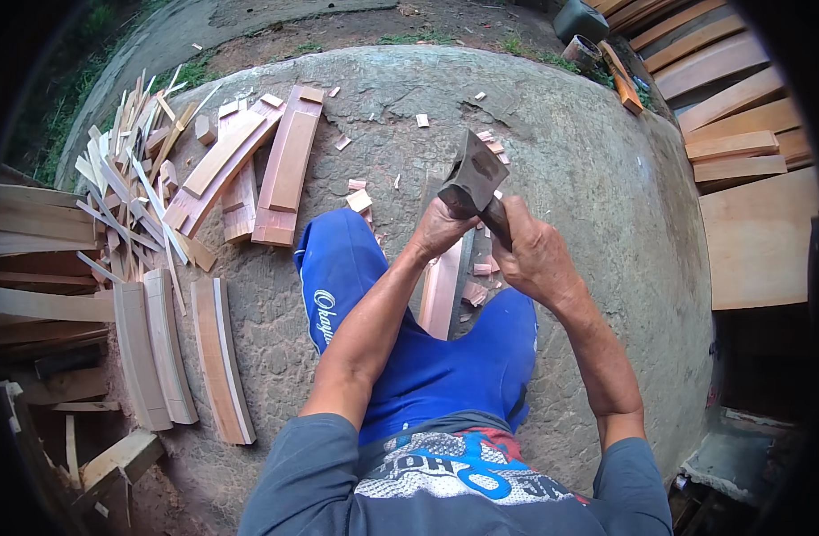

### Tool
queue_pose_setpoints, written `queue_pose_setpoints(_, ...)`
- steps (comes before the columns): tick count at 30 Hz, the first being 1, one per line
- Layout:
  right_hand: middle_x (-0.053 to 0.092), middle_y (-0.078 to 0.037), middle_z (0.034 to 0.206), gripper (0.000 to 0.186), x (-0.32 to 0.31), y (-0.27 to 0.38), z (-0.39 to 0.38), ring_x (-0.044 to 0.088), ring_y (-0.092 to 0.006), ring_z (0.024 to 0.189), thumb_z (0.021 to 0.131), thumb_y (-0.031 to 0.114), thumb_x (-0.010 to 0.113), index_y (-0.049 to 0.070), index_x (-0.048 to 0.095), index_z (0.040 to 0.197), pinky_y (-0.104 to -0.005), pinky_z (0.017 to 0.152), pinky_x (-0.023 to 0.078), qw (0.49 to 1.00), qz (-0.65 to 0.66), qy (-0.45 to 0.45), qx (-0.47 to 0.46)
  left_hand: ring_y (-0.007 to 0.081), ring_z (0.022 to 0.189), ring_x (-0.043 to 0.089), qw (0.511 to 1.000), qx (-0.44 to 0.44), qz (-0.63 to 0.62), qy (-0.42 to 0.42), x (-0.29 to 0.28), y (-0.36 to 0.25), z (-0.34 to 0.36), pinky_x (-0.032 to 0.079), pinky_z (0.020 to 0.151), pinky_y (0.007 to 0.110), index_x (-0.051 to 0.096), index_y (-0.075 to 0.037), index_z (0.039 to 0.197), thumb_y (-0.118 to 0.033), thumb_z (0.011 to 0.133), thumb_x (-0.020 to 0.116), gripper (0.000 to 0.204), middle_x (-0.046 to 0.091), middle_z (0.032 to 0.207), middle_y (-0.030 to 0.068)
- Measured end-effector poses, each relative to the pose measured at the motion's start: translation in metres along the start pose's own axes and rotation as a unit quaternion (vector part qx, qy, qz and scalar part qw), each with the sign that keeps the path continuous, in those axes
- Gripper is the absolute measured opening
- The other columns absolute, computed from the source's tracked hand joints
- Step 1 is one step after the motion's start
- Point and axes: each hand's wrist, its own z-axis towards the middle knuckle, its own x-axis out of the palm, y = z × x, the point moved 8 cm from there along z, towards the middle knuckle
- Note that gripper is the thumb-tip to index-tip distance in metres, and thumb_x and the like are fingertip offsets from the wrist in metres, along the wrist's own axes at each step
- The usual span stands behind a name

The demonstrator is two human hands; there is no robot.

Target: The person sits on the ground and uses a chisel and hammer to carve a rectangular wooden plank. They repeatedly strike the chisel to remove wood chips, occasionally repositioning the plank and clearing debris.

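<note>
My right hand [536, 248] is wrapped around the handle of an axe [474, 174], whose dark metal head is raised in front of me. Just below that head is my left hand [441, 230]. It looks closed, but the axe head covers its fingers and whatever they hold. Between my legs, under my hands, lies a pale pinkish wooden board [441, 290], its far end partly hidden by my hands. Pink wood chips [475, 293] are scattered beside the board and near my right knee.
To the left lie shaped wooden blocks [289, 170], a heap of thin offcuts [128, 165] and curved pieces [220, 357]. Planks [727, 116] and a wide board [756, 239] stand along the right. A dark jug [579, 21] is at the far right. Rough concrete [624, 188] surrounds me.
</note>
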Motion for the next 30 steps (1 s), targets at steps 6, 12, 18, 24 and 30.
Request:
queue_pose_setpoints(6, 0.068, -0.029, 0.090, 0.032, 0.027, -0.015, 0.014, 0.068, -0.0525, 0.088, 0.088, 0.005, 0.062, 0.004, 0.044, 0.115, -0.0595, 0.075, 0.052, 0.997, -0.059, 0.036, -0.032, 0.0216, 0.100, 0.071, 0.959, 0.190, 0.210, -0.028, -0.008, -0.015, 0.000, 0.056, 0.088, 0.036, 0.071, -0.005, 0.117, -0.010, 0.092, 0.073, 0.026, 0.076, 0.112, 0.0117)
queue_pose_setpoints(12, 0.068, -0.030, 0.093, 0.038, 0.029, -0.028, -0.007, 0.067, -0.0526, 0.092, 0.087, 0.008, 0.063, 0.004, 0.044, 0.120, -0.0600, 0.078, 0.053, 0.998, -0.026, 0.037, 0.032, 0.0213, 0.106, 0.072, 0.985, 0.126, 0.119, 0.026, 0.012, -0.020, 0.001, 0.057, 0.092, 0.036, 0.072, -0.008, 0.120, -0.009, 0.096, 0.072, 0.024, 0.077, 0.114, 0.0079)
queue_pose_setpoints(18, 0.068, -0.029, 0.096, 0.034, 0.050, -0.029, -0.032, 0.068, -0.0519, 0.096, 0.086, 0.007, 0.063, 0.004, 0.047, 0.115, -0.0603, 0.079, 0.053, 0.995, 0.012, 0.082, 0.062, 0.0052, 0.063, 0.049, 0.976, 0.108, 0.053, -0.183, -0.027, 0.028, -0.016, 0.042, 0.054, 0.029, 0.065, -0.007, 0.076, -0.016, 0.096, 0.074, 0.024, 0.055, 0.067, -0.0041)
queue_pose_setpoints(24, 0.068, -0.017, 0.086, 0.036, 0.034, -0.045, -0.041, 0.069, -0.0291, 0.082, 0.091, 0.016, 0.073, 0.002, 0.055, 0.119, -0.0434, 0.074, 0.054, 0.976, 0.185, -0.038, 0.111, 0.0057, 0.051, 0.043, 0.974, 0.092, -0.065, -0.199, -0.058, -0.034, -0.012, 0.035, 0.047, 0.028, 0.055, -0.010, 0.065, -0.020, 0.101, 0.072, 0.040, 0.049, 0.058, -0.0045)
queue_pose_setpoints(30, 0.070, -0.018, 0.109, 0.047, 0.035, -0.043, -0.020, 0.069, -0.0271, 0.099, 0.088, 0.016, 0.076, 0.000, 0.055, 0.127, -0.0423, 0.090, 0.054, 0.930, 0.348, -0.077, 0.086, 0.0155, 0.051, 0.047, 0.911, 0.088, -0.401, -0.048, -0.005, -0.081, -0.022, 0.045, 0.054, 0.034, 0.049, -0.012, 0.070, -0.036, 0.105, 0.064, 0.045, 0.045, 0.058, 0.0020)
